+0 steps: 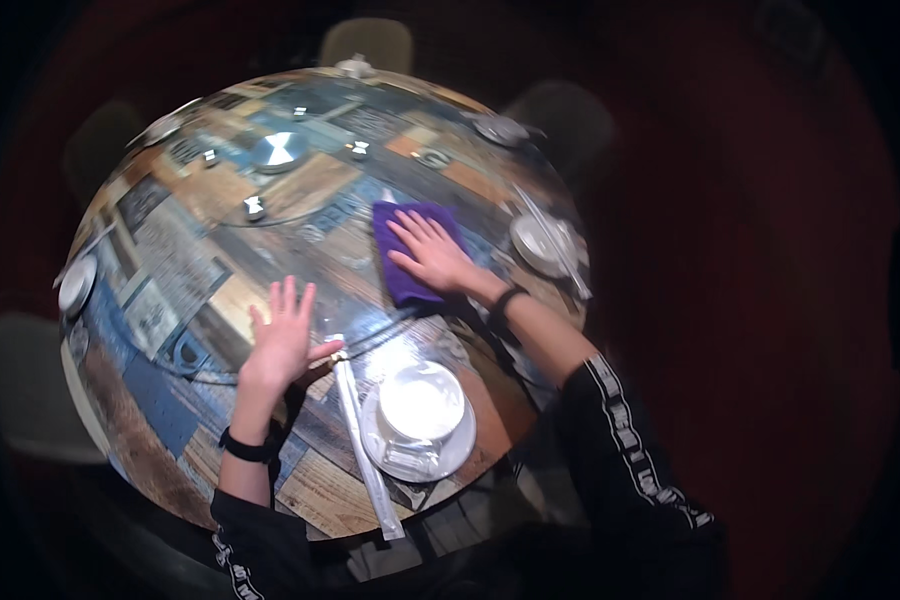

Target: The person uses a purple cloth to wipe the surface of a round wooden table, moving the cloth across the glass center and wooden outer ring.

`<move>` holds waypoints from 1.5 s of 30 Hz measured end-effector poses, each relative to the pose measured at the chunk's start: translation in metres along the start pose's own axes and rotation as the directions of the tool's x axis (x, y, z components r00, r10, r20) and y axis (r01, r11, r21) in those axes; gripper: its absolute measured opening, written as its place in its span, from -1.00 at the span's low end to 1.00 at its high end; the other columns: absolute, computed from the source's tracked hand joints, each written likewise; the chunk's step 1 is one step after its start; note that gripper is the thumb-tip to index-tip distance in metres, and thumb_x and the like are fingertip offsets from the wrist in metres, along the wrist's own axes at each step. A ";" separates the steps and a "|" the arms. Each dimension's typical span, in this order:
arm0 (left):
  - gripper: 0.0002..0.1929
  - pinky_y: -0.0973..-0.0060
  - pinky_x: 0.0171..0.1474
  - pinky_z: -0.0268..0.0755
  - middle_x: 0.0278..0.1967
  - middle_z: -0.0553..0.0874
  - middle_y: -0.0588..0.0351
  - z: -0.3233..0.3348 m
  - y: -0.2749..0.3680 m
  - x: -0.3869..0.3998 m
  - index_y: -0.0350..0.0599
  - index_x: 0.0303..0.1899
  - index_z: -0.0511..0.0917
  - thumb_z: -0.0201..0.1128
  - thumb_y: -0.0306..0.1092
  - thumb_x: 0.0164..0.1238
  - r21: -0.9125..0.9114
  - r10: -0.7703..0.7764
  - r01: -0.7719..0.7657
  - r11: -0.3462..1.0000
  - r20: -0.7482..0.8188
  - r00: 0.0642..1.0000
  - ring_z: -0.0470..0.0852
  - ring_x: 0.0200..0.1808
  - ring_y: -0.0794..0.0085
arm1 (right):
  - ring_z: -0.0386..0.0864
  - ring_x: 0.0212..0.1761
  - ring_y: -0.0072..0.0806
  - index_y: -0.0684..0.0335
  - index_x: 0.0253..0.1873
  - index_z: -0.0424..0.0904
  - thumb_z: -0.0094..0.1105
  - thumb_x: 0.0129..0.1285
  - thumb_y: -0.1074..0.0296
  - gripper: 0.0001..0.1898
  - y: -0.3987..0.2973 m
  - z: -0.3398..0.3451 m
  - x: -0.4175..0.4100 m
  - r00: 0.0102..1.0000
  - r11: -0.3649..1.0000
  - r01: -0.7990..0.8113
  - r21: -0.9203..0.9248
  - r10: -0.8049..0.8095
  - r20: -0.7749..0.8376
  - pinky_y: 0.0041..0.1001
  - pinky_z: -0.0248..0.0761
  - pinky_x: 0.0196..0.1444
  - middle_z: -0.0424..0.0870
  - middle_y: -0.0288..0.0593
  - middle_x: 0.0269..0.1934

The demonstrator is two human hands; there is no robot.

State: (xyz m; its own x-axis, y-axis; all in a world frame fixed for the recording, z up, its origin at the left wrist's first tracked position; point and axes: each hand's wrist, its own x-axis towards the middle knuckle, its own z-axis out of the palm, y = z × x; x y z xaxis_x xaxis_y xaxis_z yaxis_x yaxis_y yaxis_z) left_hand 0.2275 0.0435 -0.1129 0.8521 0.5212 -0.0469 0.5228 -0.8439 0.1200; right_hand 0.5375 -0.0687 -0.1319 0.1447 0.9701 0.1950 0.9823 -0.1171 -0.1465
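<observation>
On a round table point(322, 472) with a patchwork wood pattern, my right hand point(431, 251) lies flat, fingers spread, on a folded purple cloth point(401, 281). My left hand point(283, 341) is spread with nothing in it, to the left of the cloth; whether its palm touches the tabletop is hard to tell. Close to its thumb is the upper end of long wrapped chopsticks point(360, 442). Beside them, near the table's front edge, a white bowl point(421, 400) stands on a white plate point(461, 450), with clear wrapping around the dishes.
More place settings line the rim: wrapped dishes point(544, 244) at the right, dishes point(77, 285) at the left, others at the back. A round metal disc point(277, 150) and several small metal fittings sit on a glass turntable. Chairs point(37, 390) surround the table.
</observation>
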 end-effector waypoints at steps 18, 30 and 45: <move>-0.38 -0.03 0.60 -0.13 0.61 0.13 -0.18 0.021 -0.007 0.157 0.02 0.62 0.12 -0.08 -0.07 0.64 0.239 0.129 -0.070 0.968 -0.238 0.963 0.05 0.64 -0.04 | 0.11 0.67 -0.26 -0.11 0.54 0.38 -0.09 0.38 -0.44 -0.22 0.001 0.053 0.057 0.928 0.996 -0.063 -0.060 0.036 -0.370 -0.08 -0.16 0.66 0.27 -0.20 0.60; -0.40 -0.27 0.57 -0.23 0.63 0.17 0.13 0.106 0.160 0.316 0.19 0.59 0.18 -0.52 0.03 0.69 0.436 -0.377 0.459 0.774 -0.264 0.888 0.03 0.66 0.12 | 0.11 0.67 -0.28 -0.09 0.54 0.38 -0.09 0.39 -0.41 -0.24 0.013 0.083 0.043 0.923 0.991 -0.136 0.004 0.128 -0.363 -0.11 -0.16 0.66 0.27 -0.21 0.60; -0.28 -0.09 0.56 -0.01 0.60 0.19 -0.12 0.011 0.037 0.104 0.01 0.59 0.17 0.14 -0.12 0.43 0.105 0.103 -0.082 0.991 -0.206 0.973 0.15 0.60 -0.03 | 0.10 0.67 -0.31 -0.04 0.55 0.36 -0.11 0.43 -0.37 -0.26 -0.006 0.029 0.019 0.956 0.978 -0.205 0.036 0.208 -0.207 -0.16 -0.16 0.68 0.26 -0.22 0.61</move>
State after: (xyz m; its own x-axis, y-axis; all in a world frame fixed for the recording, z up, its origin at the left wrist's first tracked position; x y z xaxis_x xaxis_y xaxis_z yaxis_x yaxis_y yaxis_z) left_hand 0.3354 0.0654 -0.1241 0.8782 0.4468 0.1710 0.4505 -0.8926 0.0183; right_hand 0.5307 -0.0437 -0.1554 0.3670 0.8589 0.3571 0.9269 -0.3053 -0.2184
